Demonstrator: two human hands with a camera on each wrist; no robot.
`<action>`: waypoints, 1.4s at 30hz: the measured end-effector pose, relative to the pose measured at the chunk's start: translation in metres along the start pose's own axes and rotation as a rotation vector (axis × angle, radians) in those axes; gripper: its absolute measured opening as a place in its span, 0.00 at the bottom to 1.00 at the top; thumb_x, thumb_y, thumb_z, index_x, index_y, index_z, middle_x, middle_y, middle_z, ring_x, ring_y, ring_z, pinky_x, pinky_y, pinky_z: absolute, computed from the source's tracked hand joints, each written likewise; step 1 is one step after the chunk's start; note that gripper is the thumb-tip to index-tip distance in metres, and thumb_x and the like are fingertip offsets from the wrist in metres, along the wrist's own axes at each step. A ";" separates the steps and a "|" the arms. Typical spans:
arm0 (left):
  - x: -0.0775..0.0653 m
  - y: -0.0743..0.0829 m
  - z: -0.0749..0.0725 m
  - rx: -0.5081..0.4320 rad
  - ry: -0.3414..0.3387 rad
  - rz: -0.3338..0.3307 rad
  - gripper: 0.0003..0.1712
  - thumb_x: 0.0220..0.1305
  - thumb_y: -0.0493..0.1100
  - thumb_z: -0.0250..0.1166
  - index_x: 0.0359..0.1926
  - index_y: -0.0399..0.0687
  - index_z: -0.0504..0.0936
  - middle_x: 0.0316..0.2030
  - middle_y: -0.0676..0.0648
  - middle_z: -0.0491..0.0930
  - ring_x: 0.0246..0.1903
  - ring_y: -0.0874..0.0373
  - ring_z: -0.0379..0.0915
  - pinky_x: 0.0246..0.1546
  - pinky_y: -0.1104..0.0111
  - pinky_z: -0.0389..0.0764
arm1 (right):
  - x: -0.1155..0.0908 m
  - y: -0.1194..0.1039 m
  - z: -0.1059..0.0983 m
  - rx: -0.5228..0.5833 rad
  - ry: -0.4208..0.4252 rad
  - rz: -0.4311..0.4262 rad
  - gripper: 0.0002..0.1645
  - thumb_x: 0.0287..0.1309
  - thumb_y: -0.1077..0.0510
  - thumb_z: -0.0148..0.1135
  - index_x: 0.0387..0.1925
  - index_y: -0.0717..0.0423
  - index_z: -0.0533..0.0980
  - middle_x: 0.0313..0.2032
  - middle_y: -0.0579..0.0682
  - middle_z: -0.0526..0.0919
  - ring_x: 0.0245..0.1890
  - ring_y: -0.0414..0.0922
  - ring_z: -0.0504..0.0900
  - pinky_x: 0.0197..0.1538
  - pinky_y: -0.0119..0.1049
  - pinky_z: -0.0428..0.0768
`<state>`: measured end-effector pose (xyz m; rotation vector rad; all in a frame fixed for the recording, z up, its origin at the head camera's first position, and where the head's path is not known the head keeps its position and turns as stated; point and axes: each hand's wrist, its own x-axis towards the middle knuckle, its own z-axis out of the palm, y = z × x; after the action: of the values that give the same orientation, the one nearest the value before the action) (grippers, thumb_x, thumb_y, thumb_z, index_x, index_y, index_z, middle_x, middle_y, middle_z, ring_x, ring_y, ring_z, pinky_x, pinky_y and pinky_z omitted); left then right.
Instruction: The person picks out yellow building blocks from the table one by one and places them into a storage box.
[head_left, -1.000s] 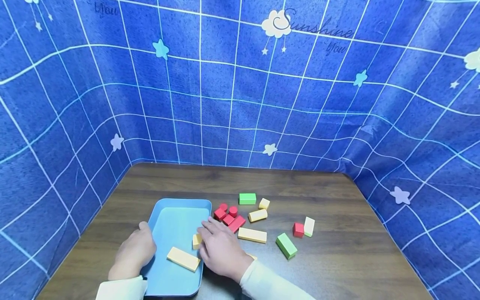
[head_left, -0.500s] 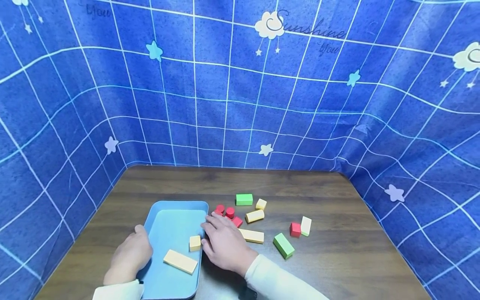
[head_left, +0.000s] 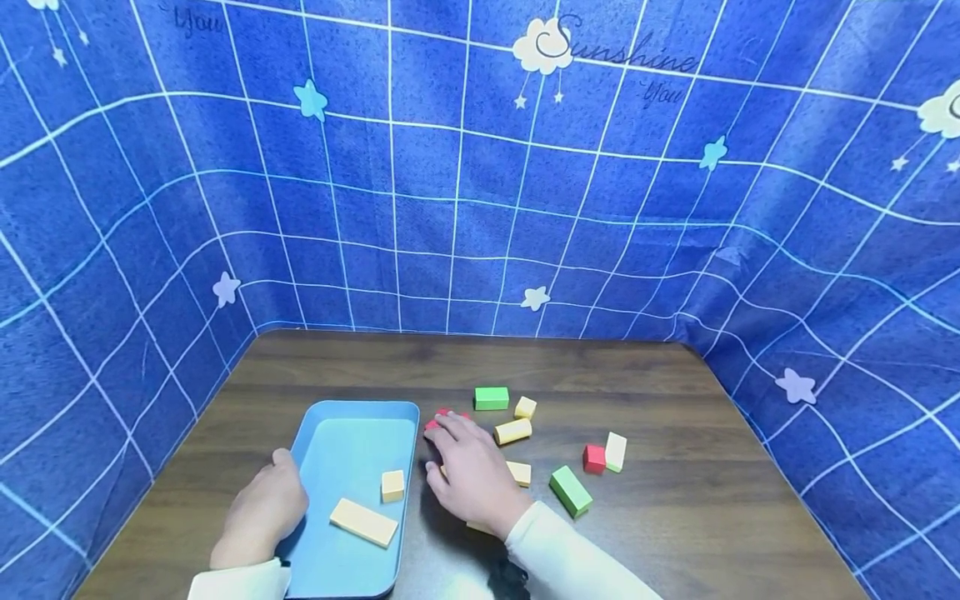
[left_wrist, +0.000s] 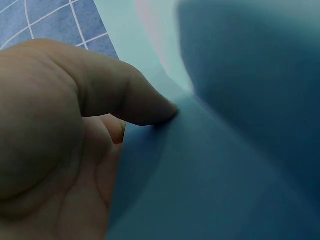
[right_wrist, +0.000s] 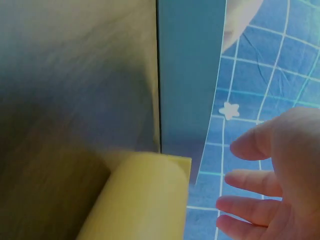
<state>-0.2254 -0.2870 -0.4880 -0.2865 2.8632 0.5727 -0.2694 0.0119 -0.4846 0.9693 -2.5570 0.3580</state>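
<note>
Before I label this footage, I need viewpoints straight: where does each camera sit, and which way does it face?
Head: worn on the head, facing forward and down at tray, blocks and curtain; left hand, right hand and sleeves show.
Left wrist: worn there, facing the tray's wall; thumb and palm show.
Right wrist: worn there, facing a yellow block, tray and curtain; fingers show.
Both wrist views share tray and curtain.

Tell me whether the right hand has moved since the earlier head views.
Yes, rightward: the right hand overlapped the tray in the head view; now a gap separates them.
</note>
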 end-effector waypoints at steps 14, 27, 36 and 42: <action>-0.001 0.005 0.001 0.006 0.012 0.010 0.30 0.68 0.38 0.37 0.62 0.17 0.41 0.52 0.18 0.63 0.47 0.25 0.65 0.42 0.36 0.72 | -0.006 0.024 -0.009 0.062 0.025 0.126 0.26 0.57 0.47 0.56 0.56 0.52 0.74 0.60 0.54 0.71 0.63 0.48 0.60 0.63 0.49 0.65; -0.002 0.005 -0.001 -0.006 0.018 0.020 0.31 0.68 0.38 0.37 0.62 0.18 0.41 0.51 0.18 0.63 0.46 0.26 0.65 0.41 0.37 0.72 | -0.005 0.047 -0.019 0.079 0.095 0.197 0.24 0.52 0.52 0.61 0.51 0.54 0.76 0.59 0.55 0.71 0.60 0.52 0.64 0.59 0.55 0.68; 0.002 0.003 -0.002 -0.005 0.025 0.013 0.30 0.68 0.38 0.38 0.61 0.18 0.43 0.50 0.19 0.64 0.44 0.26 0.67 0.38 0.38 0.73 | 0.000 0.066 -0.013 0.047 0.031 0.310 0.26 0.54 0.49 0.60 0.54 0.54 0.74 0.59 0.57 0.71 0.62 0.55 0.61 0.62 0.56 0.64; 0.002 0.003 -0.004 -0.001 0.021 0.015 0.29 0.68 0.38 0.37 0.61 0.18 0.43 0.50 0.18 0.64 0.44 0.26 0.67 0.39 0.38 0.73 | 0.001 0.070 -0.014 0.030 0.016 0.339 0.27 0.54 0.47 0.59 0.55 0.53 0.74 0.60 0.58 0.70 0.61 0.55 0.61 0.61 0.57 0.65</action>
<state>-0.2283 -0.2865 -0.4840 -0.2732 2.8882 0.5768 -0.3139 0.0677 -0.4783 0.5352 -2.7068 0.4954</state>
